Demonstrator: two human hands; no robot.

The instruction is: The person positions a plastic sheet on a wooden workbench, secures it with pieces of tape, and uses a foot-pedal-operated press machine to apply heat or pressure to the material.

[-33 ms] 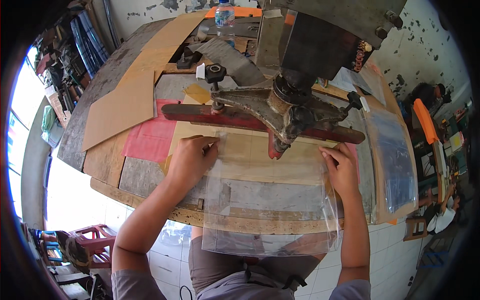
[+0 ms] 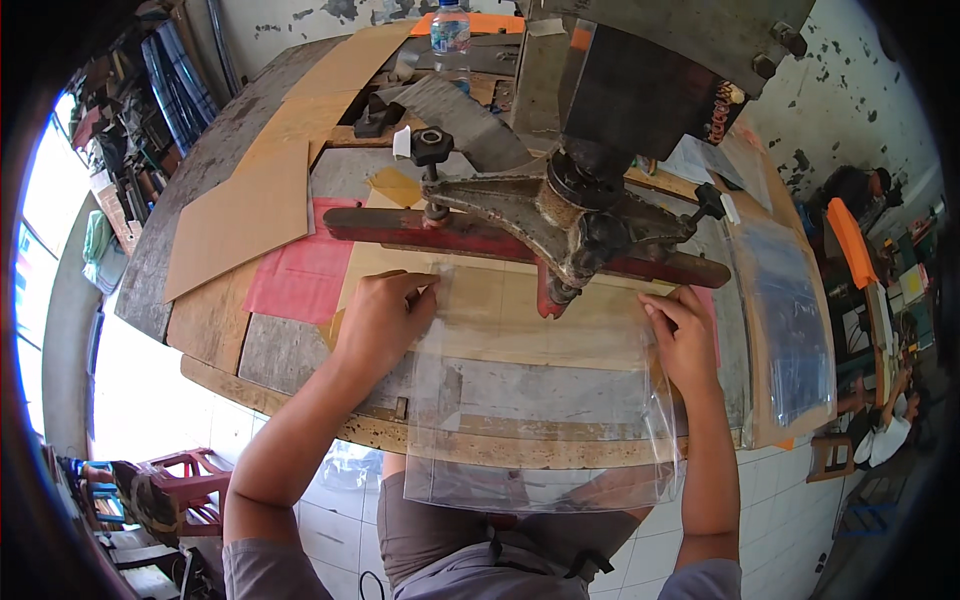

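Note:
A clear plastic sheet (image 2: 540, 400) lies over the table's near edge, its lower end hanging above my lap. My left hand (image 2: 385, 315) pinches its far left corner between thumb and fingers. At the far right corner, my right hand (image 2: 684, 335) has thumb and forefinger closed on the sheet too. Just beyond both hands runs the long red-edged bar (image 2: 400, 226) of a heavy press, carried on a metal bracket (image 2: 570, 215). Beneath the plastic there is a yellowish-tan sheet (image 2: 510, 330) on the grey work surface. The far edge of the plastic is partly hidden near the bar.
A pink-red sheet (image 2: 300, 275) and a brown board (image 2: 240, 222) lie to the left. Stacked clear plastic sheets (image 2: 790, 320) lie at the right. The press head (image 2: 640, 90) stands over the far side, near a water bottle (image 2: 450, 35). Another person sits far right.

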